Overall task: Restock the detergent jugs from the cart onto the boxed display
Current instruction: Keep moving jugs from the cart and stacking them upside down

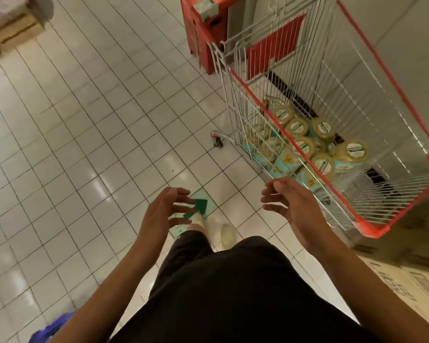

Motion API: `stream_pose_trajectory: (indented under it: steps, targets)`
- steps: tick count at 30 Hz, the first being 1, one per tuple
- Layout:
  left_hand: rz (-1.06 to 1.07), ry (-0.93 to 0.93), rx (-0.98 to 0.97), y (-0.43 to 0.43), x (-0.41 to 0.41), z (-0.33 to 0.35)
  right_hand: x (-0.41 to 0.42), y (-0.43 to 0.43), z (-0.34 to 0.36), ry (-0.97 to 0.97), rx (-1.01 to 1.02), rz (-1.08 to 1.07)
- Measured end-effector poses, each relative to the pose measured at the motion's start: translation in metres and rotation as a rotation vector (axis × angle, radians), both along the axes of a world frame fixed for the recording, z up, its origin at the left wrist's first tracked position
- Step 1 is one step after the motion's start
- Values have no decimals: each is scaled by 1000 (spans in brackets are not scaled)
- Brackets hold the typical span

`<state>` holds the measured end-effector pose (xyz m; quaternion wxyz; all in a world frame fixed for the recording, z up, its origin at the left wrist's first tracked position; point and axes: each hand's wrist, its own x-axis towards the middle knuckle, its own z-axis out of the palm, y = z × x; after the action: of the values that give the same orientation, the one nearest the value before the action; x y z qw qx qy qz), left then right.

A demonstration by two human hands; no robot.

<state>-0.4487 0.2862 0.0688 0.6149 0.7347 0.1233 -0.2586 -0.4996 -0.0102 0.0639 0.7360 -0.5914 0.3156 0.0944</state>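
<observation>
A wire shopping cart (382, 78) with red trim stands at the right. Several detergent jugs (305, 144) with round yellowish caps sit upright in its bottom. My left hand (162, 211) hovers over the floor, fingers spread and empty. My right hand (291, 201) is just left of the cart's near corner, fingers apart, holding nothing. Both hands are outside the cart and touch no jug. A cardboard box (401, 288) with printed lettering lies at the lower right, under the cart's near end.
White tiled floor (84, 144) fills the left and middle. A green arrow sticker (200, 205) marks the floor by my feet. A red stand (203, 30) is behind the cart. Cardboard boxes (13, 30) sit at the top left. Something blue (55, 328) lies at the bottom left.
</observation>
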Motion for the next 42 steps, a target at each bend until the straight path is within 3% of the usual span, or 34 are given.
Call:
stream_pose_trajectory:
  steps: [8,17,28,32,42]
  targets:
    - [-144,-8,-32,-2,160,-3,113,13,-10,-22,-37,-188]
    - [-657,-33,-21,-94,311,7,146,26,-10,54,-28,-596]
    - [-1040,72,-64,-273,337,-24,132,-70,-27,124,-39,-961]
    - [-1148,112,34,-346,321,-62,127,-129,-44,238,-115,-925]
    - [-1271,38,462,-485,292,-214,140,-251,-170,636,-440,-461]
